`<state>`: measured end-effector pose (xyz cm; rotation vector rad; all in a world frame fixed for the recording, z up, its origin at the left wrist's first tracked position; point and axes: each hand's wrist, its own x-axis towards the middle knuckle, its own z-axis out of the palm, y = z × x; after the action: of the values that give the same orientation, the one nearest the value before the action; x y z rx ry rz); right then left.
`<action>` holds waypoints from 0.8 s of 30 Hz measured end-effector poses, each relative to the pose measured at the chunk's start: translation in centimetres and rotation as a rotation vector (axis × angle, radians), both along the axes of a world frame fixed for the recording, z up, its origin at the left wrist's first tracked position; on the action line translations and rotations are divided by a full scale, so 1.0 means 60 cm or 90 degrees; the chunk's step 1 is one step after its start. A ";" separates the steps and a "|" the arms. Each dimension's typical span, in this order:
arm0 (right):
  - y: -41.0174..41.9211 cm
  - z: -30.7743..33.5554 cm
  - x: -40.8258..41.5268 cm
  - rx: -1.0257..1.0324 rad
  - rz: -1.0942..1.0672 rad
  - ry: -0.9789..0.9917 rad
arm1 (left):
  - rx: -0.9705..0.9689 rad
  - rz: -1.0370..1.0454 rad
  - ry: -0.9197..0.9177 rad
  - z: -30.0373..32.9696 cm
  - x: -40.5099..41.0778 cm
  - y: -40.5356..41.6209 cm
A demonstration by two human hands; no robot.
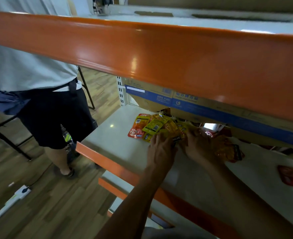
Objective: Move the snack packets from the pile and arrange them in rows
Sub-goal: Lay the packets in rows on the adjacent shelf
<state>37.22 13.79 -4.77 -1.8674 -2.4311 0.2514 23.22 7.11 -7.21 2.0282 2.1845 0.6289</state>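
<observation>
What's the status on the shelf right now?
Left hand and right hand on yellow packets, grip unclear. Red packet lies apart. Cardboard box overhangs the pile.

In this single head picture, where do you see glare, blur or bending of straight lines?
Head view: bright glare spots sit on the glossy orange upper shelf beam; that straight beam bows from wide-angle distortion; the wooden plank floor at lower left is smeared by motion blur; the yellow snack packets lie in dim shade under the blue-striped cardboard box.
</observation>
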 end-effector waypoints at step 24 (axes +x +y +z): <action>-0.020 0.020 0.012 0.015 -0.037 0.072 | -0.084 0.202 -0.494 0.048 -0.063 -0.033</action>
<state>37.95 12.60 -3.57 -1.8564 -2.2927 0.3150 19.46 5.12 -4.32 1.0898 1.9684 1.0490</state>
